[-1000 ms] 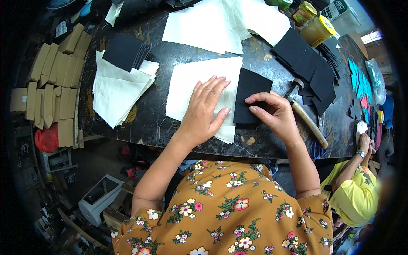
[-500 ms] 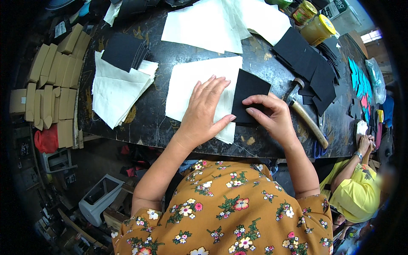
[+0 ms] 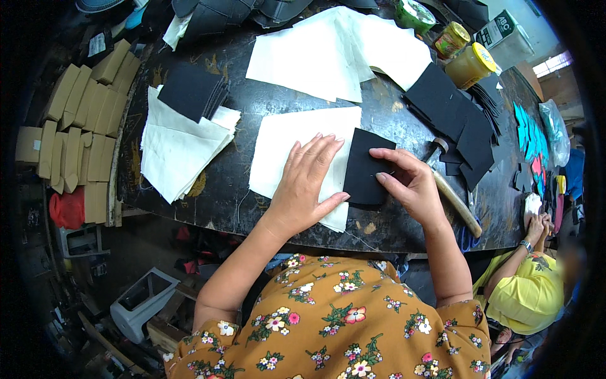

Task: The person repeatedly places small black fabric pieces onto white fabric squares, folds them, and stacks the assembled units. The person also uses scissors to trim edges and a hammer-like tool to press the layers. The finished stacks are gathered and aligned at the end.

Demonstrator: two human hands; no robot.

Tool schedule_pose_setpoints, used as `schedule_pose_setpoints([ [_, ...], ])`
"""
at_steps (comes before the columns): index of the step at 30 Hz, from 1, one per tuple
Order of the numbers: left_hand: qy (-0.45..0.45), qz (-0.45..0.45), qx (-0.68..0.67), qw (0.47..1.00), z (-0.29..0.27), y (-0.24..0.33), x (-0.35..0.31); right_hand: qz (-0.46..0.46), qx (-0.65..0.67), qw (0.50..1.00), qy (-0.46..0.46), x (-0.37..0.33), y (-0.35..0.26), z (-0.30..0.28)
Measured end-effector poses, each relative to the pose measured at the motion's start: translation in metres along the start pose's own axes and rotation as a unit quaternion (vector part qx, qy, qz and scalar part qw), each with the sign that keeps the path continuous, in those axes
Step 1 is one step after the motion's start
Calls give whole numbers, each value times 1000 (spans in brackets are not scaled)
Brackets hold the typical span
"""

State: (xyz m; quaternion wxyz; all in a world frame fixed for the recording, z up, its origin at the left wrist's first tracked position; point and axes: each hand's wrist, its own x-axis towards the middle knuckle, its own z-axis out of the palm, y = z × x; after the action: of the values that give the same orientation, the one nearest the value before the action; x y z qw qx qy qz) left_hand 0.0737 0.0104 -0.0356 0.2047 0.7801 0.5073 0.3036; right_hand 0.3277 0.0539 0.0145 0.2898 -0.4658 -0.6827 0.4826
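My left hand (image 3: 303, 189) lies flat on a white cloth piece (image 3: 270, 142), fingers stretched out and thumb pointing right, its tip beside the cloth's edge. Along that right edge sits a black square piece (image 3: 362, 170), perhaps fabric or foam sheet. Over the right part of this black piece is my right hand (image 3: 416, 192). Its index finger and thumb are apart, their tips resting on the black surface, while the other fingers curl under. Right of that hand lies a hammer (image 3: 456, 197) with a wooden handle, and scissors (image 3: 468, 235) with blue handles are partly beneath it.
Stacked white cloth (image 3: 180, 148) with black squares (image 3: 192, 93) on top lies left. More white cloth (image 3: 309, 57) is spread at the back. Black pieces (image 3: 442, 104) and a yellow-lidded jar (image 3: 470, 66) stand back right. Another person in yellow (image 3: 527, 290) works at the right.
The table and its things appear slightly lower in view. My right index finger and thumb have spread a little and shifted right on the black piece. My left hand stays on the cloth.
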Motion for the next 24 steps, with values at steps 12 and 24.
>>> schedule_pose_setpoints([
  [12, -29, 18, 31, 999, 0, 2, 1, 24, -154, 987, -29, 11, -3, -4],
  [24, -36, 10, 7, 999, -8, 6, 5, -229, -324, 917, -40, 37, 6, 17],
])
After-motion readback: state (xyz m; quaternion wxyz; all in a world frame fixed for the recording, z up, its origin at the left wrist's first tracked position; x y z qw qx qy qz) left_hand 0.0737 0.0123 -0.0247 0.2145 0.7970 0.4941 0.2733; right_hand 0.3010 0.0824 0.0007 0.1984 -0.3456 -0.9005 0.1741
